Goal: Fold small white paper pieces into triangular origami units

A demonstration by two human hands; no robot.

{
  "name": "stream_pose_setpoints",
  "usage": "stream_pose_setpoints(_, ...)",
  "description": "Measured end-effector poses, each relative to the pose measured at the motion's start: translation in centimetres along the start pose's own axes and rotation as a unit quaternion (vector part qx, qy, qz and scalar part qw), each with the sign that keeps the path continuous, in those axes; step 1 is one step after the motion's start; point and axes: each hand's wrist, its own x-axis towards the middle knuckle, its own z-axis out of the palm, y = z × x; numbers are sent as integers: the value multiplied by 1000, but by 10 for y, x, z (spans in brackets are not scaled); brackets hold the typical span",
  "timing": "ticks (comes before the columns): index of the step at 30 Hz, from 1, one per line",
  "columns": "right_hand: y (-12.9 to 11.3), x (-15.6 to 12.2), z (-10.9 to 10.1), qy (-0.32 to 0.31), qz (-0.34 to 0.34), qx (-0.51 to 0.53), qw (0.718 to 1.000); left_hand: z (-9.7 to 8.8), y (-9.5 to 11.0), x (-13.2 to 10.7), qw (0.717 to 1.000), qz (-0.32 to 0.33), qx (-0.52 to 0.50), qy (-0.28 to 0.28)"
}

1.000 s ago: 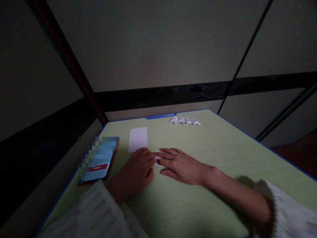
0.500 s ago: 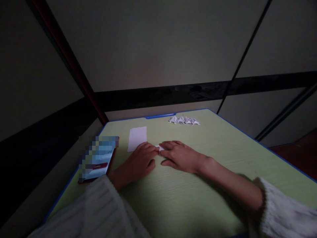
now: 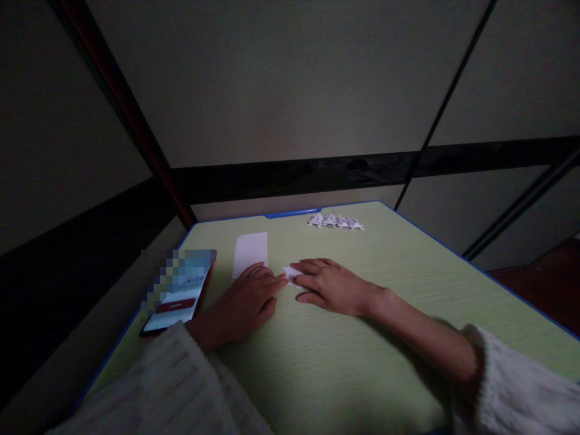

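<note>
Press small paper (image 3: 293, 273) from three o'clock with right hand (image 3: 328, 286), unclenched; steady from nine o'clock with left hand (image 3: 247, 305), likewise loose. Crease evenly.

I get dim light, grey wall (image 3: 281, 90) up top, blk band (image 3: 294, 176) mid-frame, reddish flr (image 3: 544, 284) R edge, green tbl (image 3: 335, 356) btm ctr.

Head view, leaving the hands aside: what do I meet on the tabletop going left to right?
Phone → blank paper sheet → small piece of white paper → row of folded paper figures.
</note>
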Motion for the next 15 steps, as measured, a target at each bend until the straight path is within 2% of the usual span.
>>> stream_pose_setpoints(6,11,-4,2,8,-20,40,999,2,-2,0,999,20,-31,13)
stream_pose_setpoints(15,12,2,8,77,36,119,989,13,-6,-3,998,18,-55,-3)
